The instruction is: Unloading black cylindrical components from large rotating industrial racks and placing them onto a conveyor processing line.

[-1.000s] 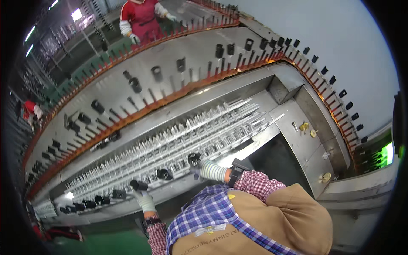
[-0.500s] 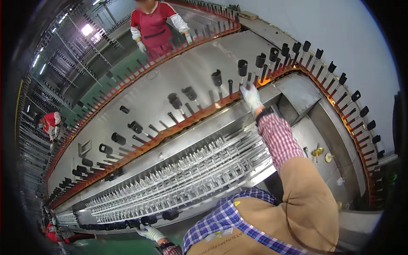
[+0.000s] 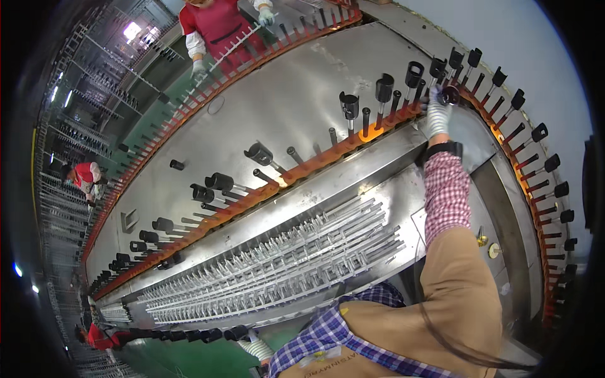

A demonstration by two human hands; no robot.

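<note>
My right hand (image 3: 437, 117), in a white glove, reaches to the far right bend of the orange-red conveyor track (image 3: 302, 169). Its fingers close on a black cup-shaped part (image 3: 449, 96) that faces me end-on, beside upright spindles. Along the track stand spindles, some bare and some topped with similar black cups (image 3: 350, 106). Down at the lower edge, my left hand (image 3: 255, 346), gloved, is at the right end of a long rack of black cups (image 3: 211, 335). The fingers look closed on that end; their tips are partly hidden.
Metal racks with rows of pins (image 3: 271, 271) lie in the steel trough before me. A loose black cup (image 3: 177, 165) rests on the steel table (image 3: 252, 120). Across it a person in red (image 3: 220, 31) holds a pinned rack. Brass-coloured pieces (image 3: 494, 251) lie at right.
My right hand has moved right along the track and now has a black cup at its fingers. My left hand has shifted slightly right. The person opposite has raised a rack.
</note>
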